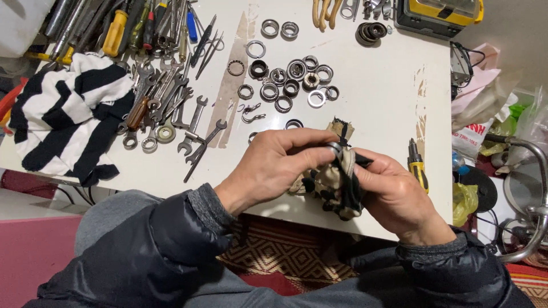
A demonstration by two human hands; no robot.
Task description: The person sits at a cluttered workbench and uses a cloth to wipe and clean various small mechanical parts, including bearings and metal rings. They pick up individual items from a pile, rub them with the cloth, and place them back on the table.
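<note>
White, scuffed, with worn brown patches, the flat surface (377, 85) carries the work. Both hands are positioned over its near edge.

Left hand (274, 168): fingers curled, thumb and fingertips closed on a small round metal ring (334, 149), which sits at the top of a dirty beige-and-black rag (337, 185). The ring is partly covered by the fingers; its full shape cannot be seen.

Right hand (394, 191): fingers closed around the rag, gripping it from the right side and pressing the fabric against the ring. Both hands touch the rag.

Beyond the hands, a cluster of loose steel bearing rings and races (288, 77) lies near the centre of the surface. To the left, a spread of steel open-end spanners (182, 114) lies beside a black-and-white striped cloth (68, 117). Screwdrivers with yellow and dark handles (123, 28) are piled at the far left corner. A small yellow-and-black screwdriver (416, 165) lies just beside the right hand. A yellow-and-black plastic case (436, 16) stands at the far right corner. A chrome curved bar (536, 171) is visible off the right edge.
</note>
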